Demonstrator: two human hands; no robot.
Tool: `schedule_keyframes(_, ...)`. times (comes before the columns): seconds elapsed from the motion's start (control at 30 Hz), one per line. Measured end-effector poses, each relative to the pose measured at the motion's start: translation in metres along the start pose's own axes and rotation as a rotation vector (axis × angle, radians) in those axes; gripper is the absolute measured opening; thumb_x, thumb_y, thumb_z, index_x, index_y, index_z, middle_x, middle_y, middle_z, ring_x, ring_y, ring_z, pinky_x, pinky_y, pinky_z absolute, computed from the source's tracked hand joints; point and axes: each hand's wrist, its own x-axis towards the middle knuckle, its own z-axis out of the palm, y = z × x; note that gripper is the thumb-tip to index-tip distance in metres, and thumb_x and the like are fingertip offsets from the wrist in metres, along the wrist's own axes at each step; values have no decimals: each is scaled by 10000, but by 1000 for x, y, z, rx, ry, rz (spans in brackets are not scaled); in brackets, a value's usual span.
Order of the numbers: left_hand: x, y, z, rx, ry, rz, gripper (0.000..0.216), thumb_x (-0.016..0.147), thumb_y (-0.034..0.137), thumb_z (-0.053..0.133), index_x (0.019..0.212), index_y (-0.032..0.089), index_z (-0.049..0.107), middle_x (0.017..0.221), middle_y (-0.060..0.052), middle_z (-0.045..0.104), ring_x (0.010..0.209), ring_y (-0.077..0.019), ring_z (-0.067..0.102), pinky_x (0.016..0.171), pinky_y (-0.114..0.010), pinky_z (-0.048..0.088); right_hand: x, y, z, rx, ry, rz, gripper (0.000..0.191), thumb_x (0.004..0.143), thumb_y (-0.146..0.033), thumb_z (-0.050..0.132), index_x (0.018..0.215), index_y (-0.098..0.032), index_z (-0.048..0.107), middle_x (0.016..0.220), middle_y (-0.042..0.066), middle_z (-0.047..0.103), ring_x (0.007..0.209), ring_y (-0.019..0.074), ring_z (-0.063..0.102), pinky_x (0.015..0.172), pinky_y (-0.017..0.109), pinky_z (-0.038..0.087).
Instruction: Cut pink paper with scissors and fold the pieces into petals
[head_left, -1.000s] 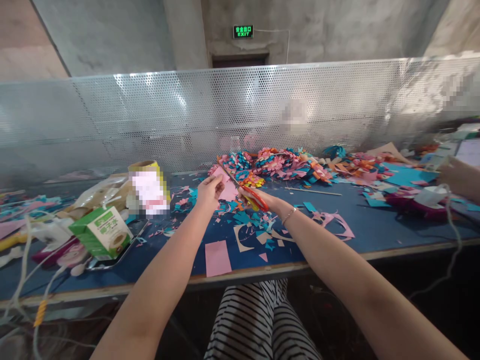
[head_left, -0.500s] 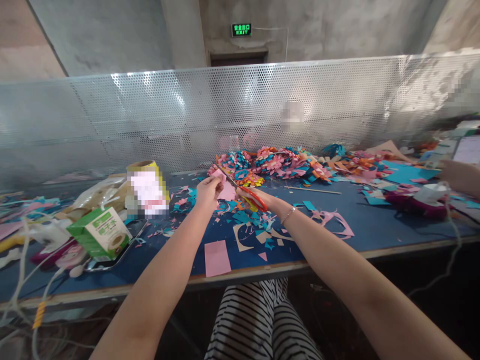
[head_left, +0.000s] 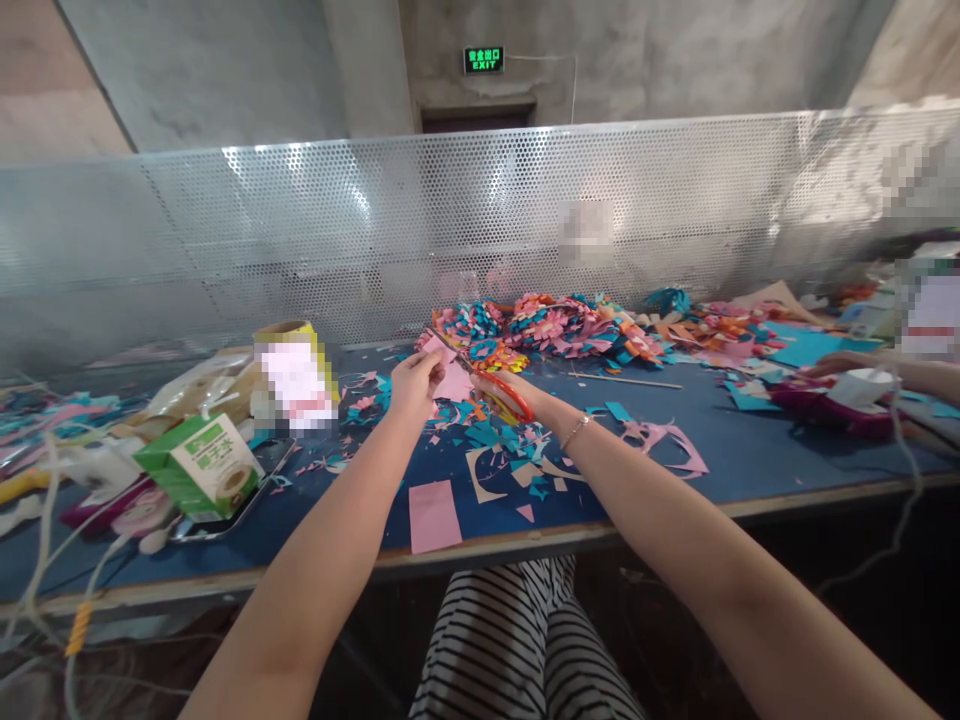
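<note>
My left hand [head_left: 415,382] pinches a small piece of pink paper [head_left: 452,378] and holds it up over the blue table [head_left: 750,450]. My right hand [head_left: 525,397] grips orange-handled scissors [head_left: 501,389], whose blades reach up and left into the pink paper. A thin bracelet sits on my right wrist. Beneath both hands lie several pink, teal and cream paper scraps [head_left: 510,450].
A pink rectangle [head_left: 433,515] lies near the table's front edge. A green carton [head_left: 201,465], a yellow tube [head_left: 296,375] and a bag stand at the left, with cables. Colourful paper flowers [head_left: 555,325] pile up by the perforated metal screen. Another person's hand [head_left: 844,362] rests at the far right.
My hands have barely shifted, still working the scissors in the pink paper. The other person's hand at the far right has moved in over the table.
</note>
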Motion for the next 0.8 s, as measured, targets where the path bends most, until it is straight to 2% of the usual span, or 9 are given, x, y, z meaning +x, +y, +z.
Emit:
schedule_keyframes(0.23,1,0,-1,-3,4,-19,199,534,170,742,511,146,546,484,32,529,455,-42,496,498,-166,422,2,1,-3,-371,118,-85,486,729,-635,445,654,-160,519,539,-13,502,479,90,439,472,220,359)
schedule_keyframes(0.37,2,1,-1,-19,14,-32,205,530,169,751,520,141,549,492,30,538,452,-40,495,506,-169,429,0,-5,-2,-463,146,-105,508,736,-640,419,599,-158,501,485,-11,468,474,101,431,481,233,345)
schedule_keyframes(0.47,2,2,-2,-31,24,-44,189,524,153,748,529,136,559,482,31,535,447,-38,493,504,-161,434,0,-5,-1,-410,140,-115,506,706,-653,459,582,-162,481,492,-13,457,473,95,418,463,231,331)
schedule_keyframes(0.67,0,-1,-1,-28,-4,-41,157,513,136,738,551,127,586,479,30,529,452,-44,504,478,-150,425,3,5,1,3,-11,19,500,679,-684,484,627,-189,448,490,-46,379,415,69,348,394,219,291)
schedule_keyframes(0.8,-1,-4,0,0,-17,-82,144,510,125,733,562,124,599,488,21,545,454,-49,509,479,-159,430,3,5,0,37,-29,26,502,692,-688,467,621,-192,433,473,-53,355,391,63,320,381,218,264)
